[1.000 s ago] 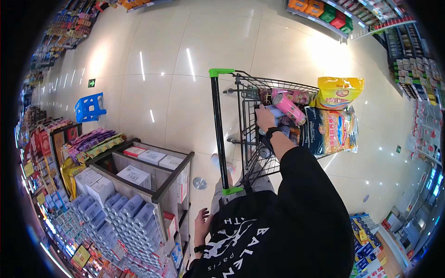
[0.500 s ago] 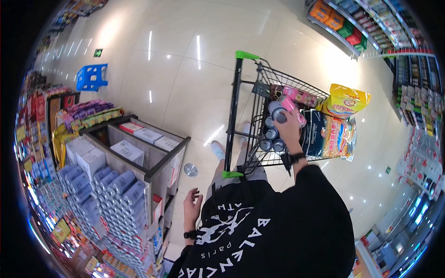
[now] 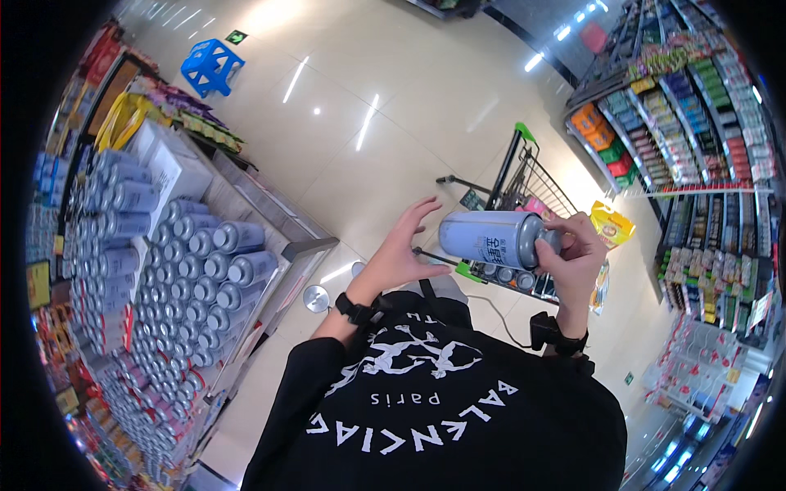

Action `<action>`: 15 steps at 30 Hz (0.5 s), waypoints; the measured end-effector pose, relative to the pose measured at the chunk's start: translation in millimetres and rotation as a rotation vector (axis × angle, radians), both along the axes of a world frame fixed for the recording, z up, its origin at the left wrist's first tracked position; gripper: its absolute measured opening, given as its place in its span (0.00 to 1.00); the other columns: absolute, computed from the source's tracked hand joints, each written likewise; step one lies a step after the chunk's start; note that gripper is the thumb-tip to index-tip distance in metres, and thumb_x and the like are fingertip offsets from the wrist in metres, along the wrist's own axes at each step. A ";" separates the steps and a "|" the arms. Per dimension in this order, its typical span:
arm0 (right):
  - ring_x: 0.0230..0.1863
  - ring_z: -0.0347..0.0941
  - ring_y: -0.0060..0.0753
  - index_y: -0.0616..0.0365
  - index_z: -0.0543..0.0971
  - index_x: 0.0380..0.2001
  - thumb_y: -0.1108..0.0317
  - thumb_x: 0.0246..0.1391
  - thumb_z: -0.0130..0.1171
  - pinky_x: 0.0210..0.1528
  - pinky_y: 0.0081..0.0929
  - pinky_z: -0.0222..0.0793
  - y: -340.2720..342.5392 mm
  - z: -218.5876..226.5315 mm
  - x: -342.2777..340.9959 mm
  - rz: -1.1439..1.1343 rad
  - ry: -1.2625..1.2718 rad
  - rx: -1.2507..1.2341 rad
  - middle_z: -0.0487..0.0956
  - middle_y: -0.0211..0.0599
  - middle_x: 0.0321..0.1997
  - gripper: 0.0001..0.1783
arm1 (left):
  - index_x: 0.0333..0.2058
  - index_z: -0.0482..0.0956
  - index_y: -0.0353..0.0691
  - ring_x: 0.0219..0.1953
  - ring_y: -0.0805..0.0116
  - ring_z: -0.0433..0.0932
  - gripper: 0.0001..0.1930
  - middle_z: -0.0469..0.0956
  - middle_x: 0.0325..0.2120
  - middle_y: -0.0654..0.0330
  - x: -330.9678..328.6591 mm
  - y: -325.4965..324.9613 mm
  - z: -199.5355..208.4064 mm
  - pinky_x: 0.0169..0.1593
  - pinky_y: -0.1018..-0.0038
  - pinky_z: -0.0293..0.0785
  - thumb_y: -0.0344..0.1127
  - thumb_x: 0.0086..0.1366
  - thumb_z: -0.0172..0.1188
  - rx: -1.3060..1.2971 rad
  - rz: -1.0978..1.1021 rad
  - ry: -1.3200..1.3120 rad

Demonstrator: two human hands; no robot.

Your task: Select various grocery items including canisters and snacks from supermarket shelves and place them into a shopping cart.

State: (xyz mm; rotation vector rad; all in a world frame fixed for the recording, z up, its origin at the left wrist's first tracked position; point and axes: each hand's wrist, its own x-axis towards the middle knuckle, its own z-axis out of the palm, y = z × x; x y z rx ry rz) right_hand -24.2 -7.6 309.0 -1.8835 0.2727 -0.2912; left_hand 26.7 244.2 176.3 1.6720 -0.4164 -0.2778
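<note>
My right hand (image 3: pixel 575 258) grips a large pale lavender and silver can (image 3: pixel 485 236) by its grey capped end. The can lies nearly level in front of my chest, its wide end toward the left. Close to that end, without visible contact, my left hand (image 3: pixel 401 258) is open with thumb and fingers apart. Behind the can stands a black wire shopping cart (image 3: pixel 550 190) with green handle ends. Inside the cart are more cans (image 3: pixel 508 277) and a pink package (image 3: pixel 536 207), partly hidden by the held can and my right hand. A yellow bag (image 3: pixel 612 225) shows beyond it.
A big stack of similar cans (image 3: pixel 192 282) stands at my left beside a wood-and-metal display unit (image 3: pixel 282 217). A blue plastic stool (image 3: pixel 211 67) is farther off on the tiled floor. Stocked shelves (image 3: pixel 655 123) line the right side.
My right hand has lifted a can out of the cart and brought it before my chest. My left hand has risen toward it. My view has turned, and the cart appears farther right.
</note>
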 end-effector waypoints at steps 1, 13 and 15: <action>0.22 0.73 0.14 0.67 0.82 0.35 0.81 0.43 0.68 0.19 0.14 0.68 15.2 11.6 4.5 0.043 -0.028 0.116 0.70 0.28 0.34 0.12 | 0.62 0.69 0.40 0.62 0.53 0.72 0.44 0.76 0.56 0.53 3.1 10.3 6.4 0.63 0.65 0.71 0.37 0.46 0.80 -0.058 -0.013 -0.021; 0.22 0.69 0.12 0.67 0.83 0.41 0.63 0.60 0.66 0.20 0.15 0.62 173.5 2.6 121.9 0.363 -0.052 -0.072 0.80 0.30 0.33 0.15 | 0.56 0.72 0.30 0.42 0.68 0.82 0.35 0.82 0.42 0.56 -36.7 153.7 30.0 0.52 0.71 0.77 0.37 0.51 0.77 -0.262 0.137 0.138; 0.27 0.72 0.16 0.67 0.83 0.43 0.63 0.60 0.65 0.27 0.16 0.65 192.3 -12.1 138.6 0.417 0.024 0.088 0.80 0.29 0.33 0.16 | 0.54 0.73 0.28 0.38 0.67 0.83 0.28 0.81 0.42 0.55 -39.2 163.3 20.8 0.45 0.71 0.81 0.38 0.60 0.72 -0.651 0.098 0.484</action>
